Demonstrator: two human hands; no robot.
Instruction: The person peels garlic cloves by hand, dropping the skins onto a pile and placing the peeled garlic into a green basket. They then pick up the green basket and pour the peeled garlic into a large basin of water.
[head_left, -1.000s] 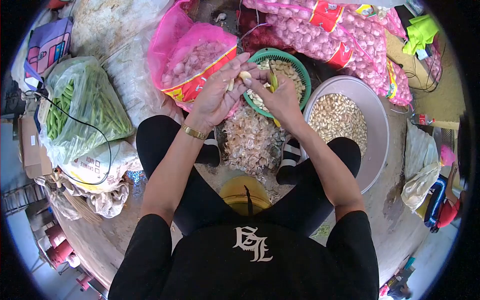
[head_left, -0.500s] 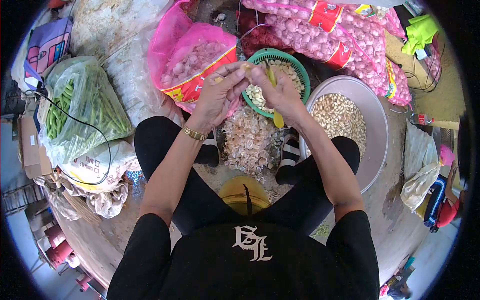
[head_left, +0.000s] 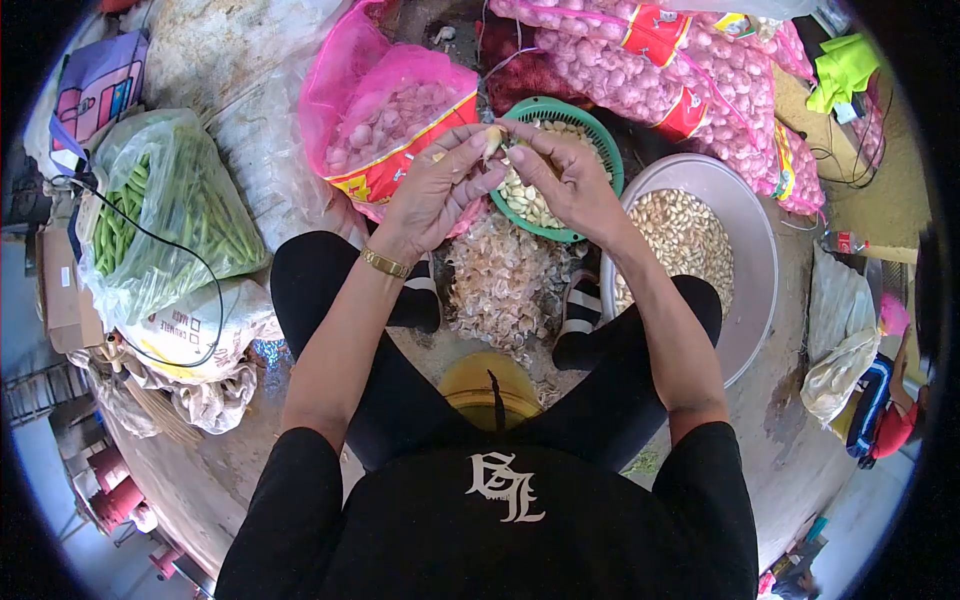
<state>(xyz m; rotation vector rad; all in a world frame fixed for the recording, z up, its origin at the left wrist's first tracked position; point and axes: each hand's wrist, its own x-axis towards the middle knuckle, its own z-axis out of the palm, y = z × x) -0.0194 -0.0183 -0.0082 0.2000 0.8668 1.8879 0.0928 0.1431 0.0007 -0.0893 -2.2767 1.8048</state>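
My left hand [head_left: 438,190] is closed in a pinch on a garlic clove [head_left: 493,141], held up in front of the green basket. Close against the clove, my right hand [head_left: 572,188] grips a small knife [head_left: 507,148]. Only a dark bit of its blade shows now; the yellow handle is hidden by the hand. Beneath both hands sits the green basket [head_left: 607,150] with peeled cloves [head_left: 530,203] in it. A heap of papery garlic skins [head_left: 500,285] lies on the ground between my feet.
To the right stands a wide pale basin [head_left: 757,260] of garlic cloves [head_left: 680,240]. An opened pink net bag [head_left: 335,110] of garlic is at the left, with full garlic sacks [head_left: 620,80] behind. Green pods fill a plastic bag [head_left: 165,205]. Yellow container [head_left: 488,390] between my legs.
My right hand has turned, so the yellow knife handle is out of sight and the blade tip shows by the clove. The clove now shows more clearly in my left fingers.
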